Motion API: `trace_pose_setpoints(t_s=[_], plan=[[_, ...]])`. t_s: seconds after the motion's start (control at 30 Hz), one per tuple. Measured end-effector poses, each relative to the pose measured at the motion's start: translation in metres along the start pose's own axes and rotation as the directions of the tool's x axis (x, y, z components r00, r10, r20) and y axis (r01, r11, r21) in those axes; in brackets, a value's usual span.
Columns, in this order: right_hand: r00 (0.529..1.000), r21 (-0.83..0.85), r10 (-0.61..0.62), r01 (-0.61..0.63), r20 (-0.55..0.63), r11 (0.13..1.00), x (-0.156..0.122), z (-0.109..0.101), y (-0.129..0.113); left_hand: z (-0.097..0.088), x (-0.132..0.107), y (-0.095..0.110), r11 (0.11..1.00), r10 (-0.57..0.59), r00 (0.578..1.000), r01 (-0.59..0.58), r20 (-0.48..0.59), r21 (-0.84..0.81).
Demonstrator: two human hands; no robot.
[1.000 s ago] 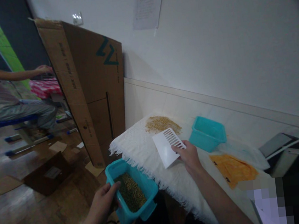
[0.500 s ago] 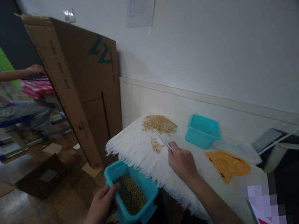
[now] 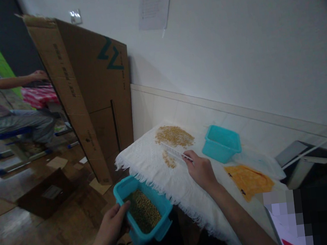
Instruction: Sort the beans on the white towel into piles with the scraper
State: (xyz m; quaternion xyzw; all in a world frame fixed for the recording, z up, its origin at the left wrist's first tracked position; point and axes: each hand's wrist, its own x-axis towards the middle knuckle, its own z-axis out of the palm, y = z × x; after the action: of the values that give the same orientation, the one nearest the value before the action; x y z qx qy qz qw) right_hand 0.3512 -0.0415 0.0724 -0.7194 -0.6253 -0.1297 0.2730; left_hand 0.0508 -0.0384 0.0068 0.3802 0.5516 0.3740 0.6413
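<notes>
My left hand (image 3: 114,224) grips the near left rim of a turquoise plastic tub (image 3: 164,205), held just below the table's fringed edge. Yellowish soybeans (image 3: 147,209) and smaller dark green grains (image 3: 138,214) lie inside it. Closed around the end of a thin, clear ruler-like strip (image 3: 172,150) is my right hand (image 3: 201,170). The strip slants over the white cloth (image 3: 144,159), between a larger heap of soybeans (image 3: 175,135) and a small cluster of soybeans (image 3: 169,160).
A second turquoise tub (image 3: 221,143) stands by the wall, with an orange cloth (image 3: 249,179) in front of it. A tall cardboard box (image 3: 98,86) rises at the left. Beyond it sits another person (image 3: 13,111). Cardboard pieces lie on the floor.
The strip has swung to a flatter angle, its tip moving left. My right hand has shifted slightly right, and the small soybean cluster has been nudged left. My left hand stays almost still.
</notes>
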Motion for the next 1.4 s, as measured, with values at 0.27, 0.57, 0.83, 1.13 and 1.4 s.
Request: trace_pose_setpoints(t_s=[0.27, 0.57, 0.83, 1.13, 1.4], plan=[[0.996, 0.1, -0.079, 0.074, 0.044, 0.992, -0.019, 0.005, 0.003, -0.001, -0.003, 0.0, 0.997, 0.04, 0.999, -0.04, 0.011, 0.071], [0.974, 0.133, -0.194, 0.208, -0.116, 0.969, -0.041, -0.003, 0.006, 0.002, -0.001, -0.004, 0.998, 0.041, 0.999, -0.041, 0.013, 0.038], [0.972, 0.127, -0.198, 0.213, -0.123, 0.969, -0.047, -0.007, 0.001, -0.003, 0.004, -0.011, 0.997, 0.05, 0.998, -0.053, 0.04, 0.062], [0.972, 0.118, -0.185, 0.203, -0.147, 0.972, -0.049, -0.016, -0.001, 0.001, 0.002, -0.012, 0.997, 0.059, 0.997, -0.061, 0.049, 0.053], [0.973, 0.109, -0.188, 0.203, -0.134, 0.973, -0.05, -0.02, -0.001, 0.003, 0.0, -0.008, 0.995, 0.045, 0.999, -0.046, 0.017, 0.087]])
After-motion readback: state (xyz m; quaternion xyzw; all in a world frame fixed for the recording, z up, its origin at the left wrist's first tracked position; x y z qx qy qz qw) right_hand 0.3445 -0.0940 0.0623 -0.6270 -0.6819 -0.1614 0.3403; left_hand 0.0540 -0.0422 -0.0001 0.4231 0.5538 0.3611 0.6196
